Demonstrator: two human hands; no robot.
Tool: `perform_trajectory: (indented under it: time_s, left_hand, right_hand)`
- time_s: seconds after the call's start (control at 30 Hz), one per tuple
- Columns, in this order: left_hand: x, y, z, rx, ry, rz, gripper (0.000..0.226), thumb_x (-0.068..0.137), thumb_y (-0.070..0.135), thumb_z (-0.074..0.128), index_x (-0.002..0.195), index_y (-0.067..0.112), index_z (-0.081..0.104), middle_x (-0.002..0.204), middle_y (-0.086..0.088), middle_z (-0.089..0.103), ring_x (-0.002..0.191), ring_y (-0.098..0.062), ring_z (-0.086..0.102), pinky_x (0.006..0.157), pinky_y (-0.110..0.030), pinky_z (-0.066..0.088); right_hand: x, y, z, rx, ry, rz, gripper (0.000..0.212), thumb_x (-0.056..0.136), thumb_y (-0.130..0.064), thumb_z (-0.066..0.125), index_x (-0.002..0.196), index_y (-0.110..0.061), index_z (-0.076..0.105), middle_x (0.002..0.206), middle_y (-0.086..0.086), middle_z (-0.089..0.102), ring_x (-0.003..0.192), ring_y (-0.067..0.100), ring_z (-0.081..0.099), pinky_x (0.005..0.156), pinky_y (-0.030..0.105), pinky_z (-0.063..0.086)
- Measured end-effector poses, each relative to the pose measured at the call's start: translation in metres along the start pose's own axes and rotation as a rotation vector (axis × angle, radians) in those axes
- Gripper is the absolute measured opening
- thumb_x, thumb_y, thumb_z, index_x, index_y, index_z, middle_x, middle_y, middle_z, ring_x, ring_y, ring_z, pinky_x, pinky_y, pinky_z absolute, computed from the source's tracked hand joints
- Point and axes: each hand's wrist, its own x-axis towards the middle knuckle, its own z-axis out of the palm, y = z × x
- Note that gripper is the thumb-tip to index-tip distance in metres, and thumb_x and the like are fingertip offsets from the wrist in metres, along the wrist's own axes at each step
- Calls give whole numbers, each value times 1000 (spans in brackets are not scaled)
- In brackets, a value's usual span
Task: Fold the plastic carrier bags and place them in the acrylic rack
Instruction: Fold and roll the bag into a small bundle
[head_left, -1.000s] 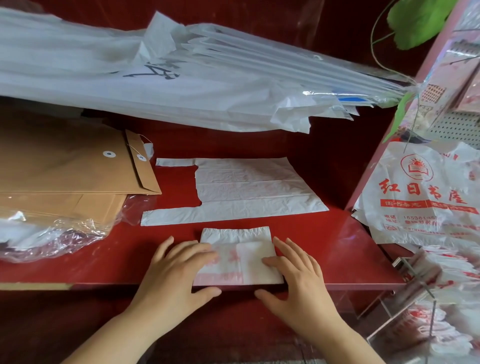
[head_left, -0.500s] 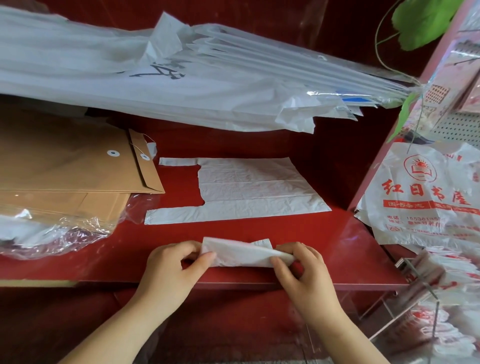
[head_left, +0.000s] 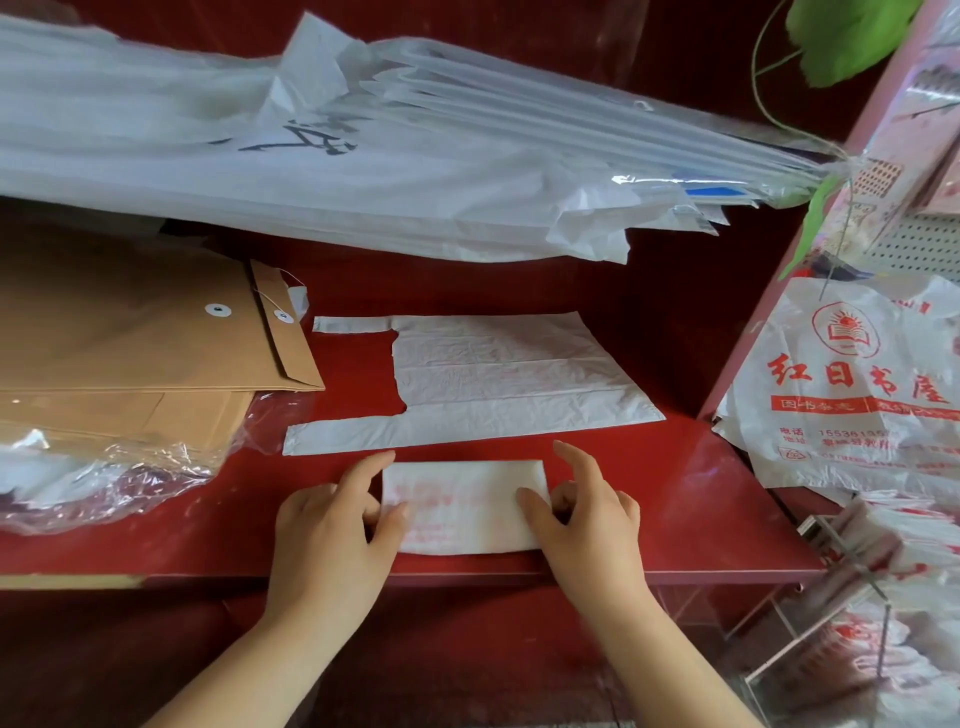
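Plastic this thin springs back — the left hand (head_left: 332, 525) and right hand (head_left: 587, 514) each pinch an end of the folded bag (head_left: 462, 506) at the near edge of the table (head_left: 701, 499). Released uncreased, it may unfold or slide off before reaching the acrylic rack (head_left: 831, 639), near right.

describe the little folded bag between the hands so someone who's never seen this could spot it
Start at the red counter and go to its near edge. A small white folded bag lies there between the left hand and right hand, a thumb on each end. Unlike the flat bag behind it, spread out with handles showing, it is a compact rectangle with faint red print.
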Motion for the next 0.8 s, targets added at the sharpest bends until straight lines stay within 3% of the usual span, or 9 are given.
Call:
perform_trajectory:
  time_s: [0.1,0.17,0.2,0.27,0.4,0.47,0.57,0.67,0.8]
  left_hand:
    - [-2,-7,-3,225,17,172,45,80,45,44,100,13,69,61,9,53,57,-17,51,66,-37,46]
    - [-6,-13,-3,293,-2,279,57,89,59,28,103,19,66,90,-1,58,85,-23,50,84,-37,38]
    - [-8,-17,-3,323,-41,340,62,89,64,21,107,23,64,104,-2,58,98,-23,46,94,-36,29]
    - [-10,-24,-4,374,-139,449,57,87,67,19,113,32,55,117,2,60,113,-18,41,106,-33,12]
    - [-8,-21,-9,259,-162,518,62,93,58,16,97,29,70,99,10,69,107,-9,46,109,-29,11]
    - [-7,-17,-11,211,-122,556,50,92,48,32,83,24,75,88,10,70,99,-7,48,108,-27,14]
    - [-6,-10,-12,131,-57,590,30,72,30,47,74,21,76,77,11,70,90,-3,52,103,-21,21]
    - [-15,5,-10,17,-41,542,28,71,30,50,71,19,76,71,11,70,79,-3,55,86,-8,32]
    - [-32,30,-2,-108,-9,491,32,77,33,48,64,20,75,71,16,65,71,-4,54,62,-12,42]
  right_hand:
    - [-1,-3,-1,-147,-35,-23,49,87,-30,56,133,-24,41,63,-18,38,81,9,41,87,18,11]
    - [-3,-3,2,-205,21,-87,35,79,-29,55,114,-24,61,58,-18,37,72,13,47,87,31,29]
    - [-5,-3,3,-256,60,-130,29,72,-31,53,97,-25,69,56,-17,41,65,15,52,77,35,41]
    - [-7,-1,4,-336,97,-191,28,69,-34,45,75,-27,71,65,-11,56,61,19,58,61,32,46]
    - [-12,2,0,-429,-20,-231,38,81,-46,38,79,-29,73,100,0,69,94,29,65,79,38,47]
    - [-16,3,-3,-479,-101,-261,59,88,-62,23,85,-30,72,106,-4,68,103,25,63,88,40,39]
    - [-24,8,-9,-488,-173,-345,63,72,-76,30,89,-31,70,107,-10,67,115,17,51,103,39,32]
    - [-32,10,-22,-415,-125,-435,44,66,-61,44,89,-34,70,109,-12,66,120,14,41,105,44,25]
    - [-43,9,-48,-247,-127,-468,24,69,-36,49,79,-32,71,86,-18,69,98,5,58,94,31,43]
